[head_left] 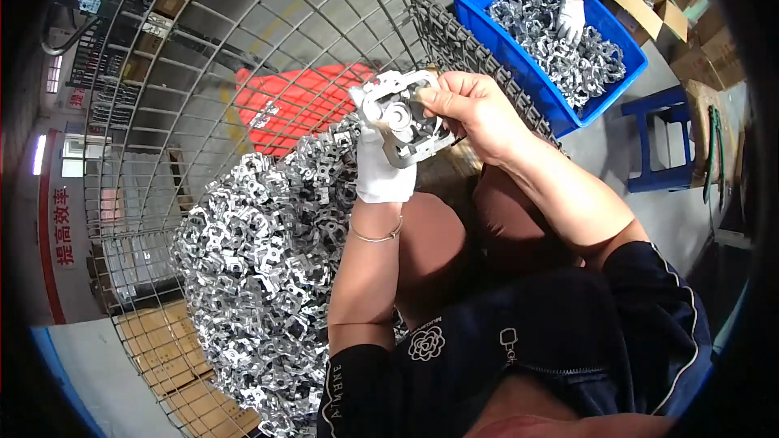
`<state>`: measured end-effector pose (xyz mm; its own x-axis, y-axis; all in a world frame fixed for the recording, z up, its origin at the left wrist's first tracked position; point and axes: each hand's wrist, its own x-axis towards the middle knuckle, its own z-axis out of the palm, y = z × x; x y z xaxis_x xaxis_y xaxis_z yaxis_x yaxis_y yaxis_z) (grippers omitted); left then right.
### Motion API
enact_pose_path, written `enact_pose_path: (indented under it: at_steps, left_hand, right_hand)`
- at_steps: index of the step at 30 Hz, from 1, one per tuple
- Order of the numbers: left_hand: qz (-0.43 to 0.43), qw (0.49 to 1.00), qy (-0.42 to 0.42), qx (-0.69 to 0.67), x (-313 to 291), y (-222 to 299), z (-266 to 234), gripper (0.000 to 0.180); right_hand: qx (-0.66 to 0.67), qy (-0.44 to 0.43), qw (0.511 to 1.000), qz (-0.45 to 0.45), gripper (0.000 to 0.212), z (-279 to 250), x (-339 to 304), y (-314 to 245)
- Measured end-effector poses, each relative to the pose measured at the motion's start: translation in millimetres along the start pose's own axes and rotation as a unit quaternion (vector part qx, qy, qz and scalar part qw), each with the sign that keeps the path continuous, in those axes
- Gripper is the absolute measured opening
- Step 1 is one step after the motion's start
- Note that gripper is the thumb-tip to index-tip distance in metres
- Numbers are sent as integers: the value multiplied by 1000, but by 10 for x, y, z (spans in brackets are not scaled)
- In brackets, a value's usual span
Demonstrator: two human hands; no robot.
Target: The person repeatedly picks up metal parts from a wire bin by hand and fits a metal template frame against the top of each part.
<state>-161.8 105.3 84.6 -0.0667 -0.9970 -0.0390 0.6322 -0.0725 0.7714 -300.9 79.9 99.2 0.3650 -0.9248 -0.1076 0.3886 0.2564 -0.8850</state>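
Observation:
Above my lap I hold a silvery metal casting, an open frame with a round boss in its middle. My left hand, in a white glove, is closed on its left side; the casting covers most of those fingers. The bare right hand pinches the upper right edge between thumb and fingers. To the left of my left forearm lies a large heap of similar metal castings.
A wire mesh cage surrounds the heap, with a red sack beyond. At far right, another person's gloved hand reaches into a blue bin of castings. A blue stool and cardboard boxes stand to the right.

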Motion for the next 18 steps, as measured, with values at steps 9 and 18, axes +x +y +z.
enact_pose_path:
  at_steps: [9, 18]
  left_hand:
    - [17, 999, -42, -21, 5, -63, -162, 61]
    - [5, 996, -72, -48, -7, -15, -102, 59]
  right_hand:
    - [11, 17, 1000, -13, 19, 29, -3, -8]
    - [-1, 13, 1000, -2, 21, -1, 3, -32]
